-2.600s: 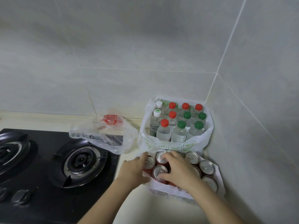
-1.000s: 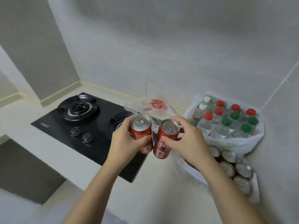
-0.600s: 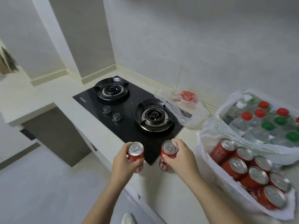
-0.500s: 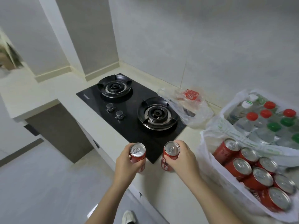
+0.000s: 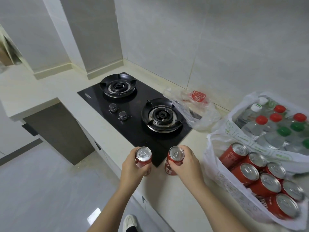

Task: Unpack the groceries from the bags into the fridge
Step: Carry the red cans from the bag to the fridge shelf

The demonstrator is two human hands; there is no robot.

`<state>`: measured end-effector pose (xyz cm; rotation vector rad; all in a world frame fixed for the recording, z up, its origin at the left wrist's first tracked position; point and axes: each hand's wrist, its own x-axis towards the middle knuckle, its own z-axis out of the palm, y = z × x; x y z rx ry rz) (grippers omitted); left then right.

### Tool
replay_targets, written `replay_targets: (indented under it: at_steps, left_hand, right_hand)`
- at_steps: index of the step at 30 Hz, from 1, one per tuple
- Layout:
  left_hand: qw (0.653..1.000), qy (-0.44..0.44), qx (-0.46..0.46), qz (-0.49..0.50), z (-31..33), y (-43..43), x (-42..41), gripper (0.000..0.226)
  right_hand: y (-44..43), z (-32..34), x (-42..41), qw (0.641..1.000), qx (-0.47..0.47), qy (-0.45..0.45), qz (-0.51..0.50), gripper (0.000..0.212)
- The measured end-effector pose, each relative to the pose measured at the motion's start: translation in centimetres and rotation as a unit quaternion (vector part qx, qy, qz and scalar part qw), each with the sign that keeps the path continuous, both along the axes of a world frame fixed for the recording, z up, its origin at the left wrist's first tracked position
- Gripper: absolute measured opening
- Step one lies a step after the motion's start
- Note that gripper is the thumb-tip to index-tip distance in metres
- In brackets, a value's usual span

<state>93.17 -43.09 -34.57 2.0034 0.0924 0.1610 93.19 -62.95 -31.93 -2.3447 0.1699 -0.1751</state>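
progress: early, fridge was out of view, nothing seen stored | table (image 5: 167, 191): smooth pale stone | bottle bag (image 5: 232, 129), can bag (image 5: 214, 166): thin crinkly white plastic, both looked nearly full | my left hand (image 5: 132, 169), right hand (image 5: 189, 163): fingers (image 5: 178, 164) wrapped round one glossy red metal cylinder each, left can (image 5: 143, 155), right can (image 5: 174, 156), above the table edge

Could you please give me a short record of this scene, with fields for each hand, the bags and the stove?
left hand: grips left can
right hand: grips right can
near bag: white, on the counter, seven red cans showing
far bag: white, behind the near bag, capped bottles inside
hob: black, two burners, no pots
clear bag: lies over the hob's right end
fridge: not in view
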Motion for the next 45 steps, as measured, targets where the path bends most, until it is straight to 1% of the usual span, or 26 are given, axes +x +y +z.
replay_targets:
  at_steps: [6,9,11,12,14,19,23,27,28,31,33,36,38,40,43,45]
  left_hand:
    - [1.000,-0.007,-0.003,-0.008,-0.5,0.1,0.2,0.064]
    - [1.000,0.002,-0.027,-0.009,-1.4,0.2,0.2,0.068]
    - [0.999,0.011,-0.040,-0.006,-2.2,0.3,0.0,0.080]
    - [0.999,0.013,-0.044,-0.004,-2.8,0.4,-0.1,0.085]
    - [0.999,0.016,-0.052,-0.002,-4.0,0.4,-0.4,0.091]
    - [0.998,0.025,-0.066,-0.002,-6.7,0.2,-0.6,0.091]
    - [0.998,0.046,-0.049,0.016,-7.6,0.0,-0.4,0.086]
    - [0.998,0.053,-0.020,0.033,-8.3,-0.2,-0.3,0.079]
    - [0.998,0.056,-0.014,0.034,-8.4,-0.2,-0.4,0.078]
    - [0.997,0.067,-0.005,0.035,-8.8,-0.1,-0.4,0.073]
    - [0.997,0.073,0.003,0.038,-8.9,-0.1,-0.3,0.072]
    - [0.996,0.078,0.019,0.042,-8.9,-0.2,-0.2,0.071]
    - [0.995,0.081,0.019,0.046,-8.7,-0.2,-0.1,0.069]
    - [0.995,0.084,0.010,0.049,-8.4,-0.2,0.0,0.065]
    - [0.996,0.066,-0.019,0.052,-7.5,-0.4,-0.4,0.061]
    - [0.997,0.039,-0.043,0.057,-6.1,-0.5,-0.5,0.055]
  right_hand:
    - [-0.4,-0.4,0.2,0.999,0.043,-0.001,0.020,0.058]
    - [-0.8,-1.3,0.0,0.991,0.123,0.028,0.032,0.072]
    - [-1.0,-2.2,-0.3,0.983,0.171,0.055,0.029,0.086]
    - [-1.1,-2.7,-0.5,0.980,0.184,0.068,0.025,0.090]
    - [-1.0,-3.8,-0.7,0.975,0.206,0.081,0.010,0.092]
    - [0.0,-6.0,-0.4,0.968,0.244,0.057,-0.023,0.079]
    - [0.3,-7.4,0.2,0.964,0.257,0.059,-0.029,0.075]
    - [0.6,-8.5,0.5,0.968,0.239,0.047,-0.055,0.067]
    - [0.8,-8.7,0.6,0.969,0.234,0.046,-0.060,0.061]
    - [1.3,-9.2,0.8,0.978,0.193,0.025,-0.071,0.033]
    - [1.4,-8.9,1.0,0.978,0.195,0.033,-0.072,0.026]
    - [1.1,-8.6,0.7,0.982,0.176,0.032,-0.062,0.030]
    - [1.0,-8.4,0.7,0.978,0.191,0.058,-0.061,0.027]
    - [1.0,-8.1,0.8,0.973,0.205,0.086,-0.059,0.027]
    - [1.2,-7.5,0.9,0.970,0.220,0.083,-0.063,0.034]
    - [1.5,-6.5,0.9,0.973,0.214,0.075,-0.051,0.040]
